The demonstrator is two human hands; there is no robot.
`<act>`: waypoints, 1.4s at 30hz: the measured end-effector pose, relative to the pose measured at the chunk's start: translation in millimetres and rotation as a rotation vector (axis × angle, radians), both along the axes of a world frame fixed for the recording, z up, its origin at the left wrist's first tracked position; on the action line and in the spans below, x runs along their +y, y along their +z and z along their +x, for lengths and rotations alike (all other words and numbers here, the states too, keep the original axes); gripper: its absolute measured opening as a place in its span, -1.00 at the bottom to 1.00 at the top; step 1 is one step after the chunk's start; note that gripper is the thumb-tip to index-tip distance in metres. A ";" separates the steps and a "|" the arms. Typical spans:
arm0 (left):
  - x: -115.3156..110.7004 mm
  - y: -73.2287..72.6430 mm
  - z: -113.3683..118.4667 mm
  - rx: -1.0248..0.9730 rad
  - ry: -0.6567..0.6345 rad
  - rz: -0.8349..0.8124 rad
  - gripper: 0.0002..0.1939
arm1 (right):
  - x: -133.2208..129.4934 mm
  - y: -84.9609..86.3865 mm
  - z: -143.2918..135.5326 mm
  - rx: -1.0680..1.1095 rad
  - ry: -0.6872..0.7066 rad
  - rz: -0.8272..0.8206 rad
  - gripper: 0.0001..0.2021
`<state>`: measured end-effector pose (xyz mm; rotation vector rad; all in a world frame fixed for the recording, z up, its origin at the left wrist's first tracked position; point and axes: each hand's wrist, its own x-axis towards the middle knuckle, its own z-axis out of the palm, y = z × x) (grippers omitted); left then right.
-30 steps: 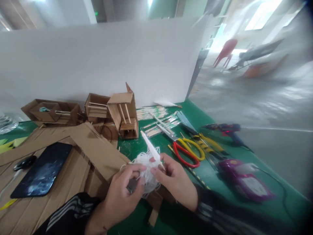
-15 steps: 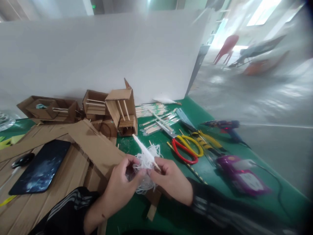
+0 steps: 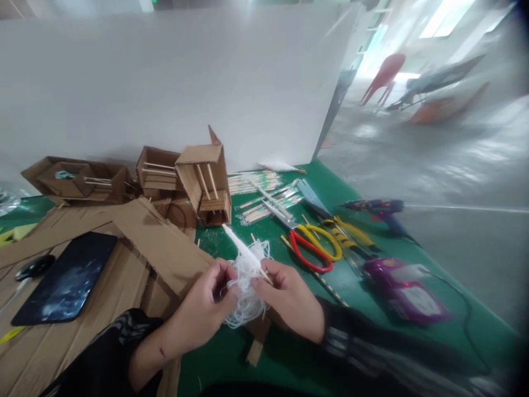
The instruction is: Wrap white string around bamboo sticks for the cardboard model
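A thin wooden stick wound with white string (image 3: 244, 251) slants up and away from me, its bare tip showing at the far end. My right hand (image 3: 292, 300) is closed around its near end, thumb and fingers pinching it. Below and around the stick lies a loose tangle of white string (image 3: 247, 310). My left hand (image 3: 210, 300) has its fingers curled at the left edge of the tangle, pinching some of the string. Exactly which strand it grips is hidden by the fingers.
Right of my hands lie scissors (image 3: 311, 251), pliers (image 3: 357, 234), a glue gun (image 3: 374, 208) and a purple power strip (image 3: 409, 292). Wrapped chopsticks (image 3: 268, 204) lie behind. Cardboard boxes (image 3: 204, 182) stand at the back, and a black tablet (image 3: 64, 281) rests on cardboard at left.
My left hand has shifted slightly left and drawn a little away from the right hand. The right hand still grips the stick, nearly unmoved. The view has tilted slightly.
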<state>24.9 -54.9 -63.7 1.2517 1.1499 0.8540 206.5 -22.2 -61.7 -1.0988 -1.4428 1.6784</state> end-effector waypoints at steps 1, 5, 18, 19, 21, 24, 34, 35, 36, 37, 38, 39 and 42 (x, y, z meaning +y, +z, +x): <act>-0.2 -0.2 -0.8 -0.011 -0.010 -0.010 -0.86 | 0.2 0.4 0.3 0.005 -0.008 -0.003 -0.77; -0.7 -1.0 -3.3 -0.073 -0.013 -0.032 -0.80 | 1.0 1.7 1.7 0.024 -0.049 -0.016 -0.75; 4.2 -2.0 -0.8 -0.185 0.070 -0.028 -0.76 | -3.9 4.1 4.5 0.052 -0.051 0.022 -0.78; 4.1 -1.7 -0.3 -0.172 0.075 -0.021 -0.76 | -5.3 5.3 4.2 0.011 -0.019 0.063 -0.80; 3.9 -1.3 0.8 -0.156 0.079 -0.012 -0.76 | -6.9 7.4 2.9 -0.096 0.037 0.142 -0.82; 3.4 -2.2 2.0 -0.154 0.078 -0.002 -0.77 | -6.9 7.6 0.4 -0.203 0.046 0.182 -0.84; 2.2 -3.0 1.9 -0.180 0.065 -0.025 -0.79 | -3.3 -0.2 0.2 -0.012 0.077 0.090 -0.83; 2.4 -2.5 2.1 -0.207 0.067 -0.043 -0.79 | -3.1 0.0 0.4 0.016 0.080 0.070 -0.83; 2.5 -2.1 2.3 -0.238 0.064 -0.066 -0.79 | -2.8 0.5 0.5 0.036 0.078 0.055 -0.82; 2.5 -1.9 2.6 -0.265 0.058 -0.090 -0.80 | -2.6 1.2 0.6 0.050 0.074 0.044 -0.81; 2.4 -2.0 2.7 -0.281 0.053 -0.111 -0.81 | -2.4 2.0 0.7 0.061 0.069 0.034 -0.80; 2.1 -2.1 2.5 -0.279 0.050 -0.122 -0.83 | -2.1 2.8 0.9 0.068 0.065 0.025 -0.79; 1.0 -2.9 0.1 -0.126 0.074 -0.068 -0.91 | -1.4 4.4 1.7 0.086 0.053 -0.007 -0.76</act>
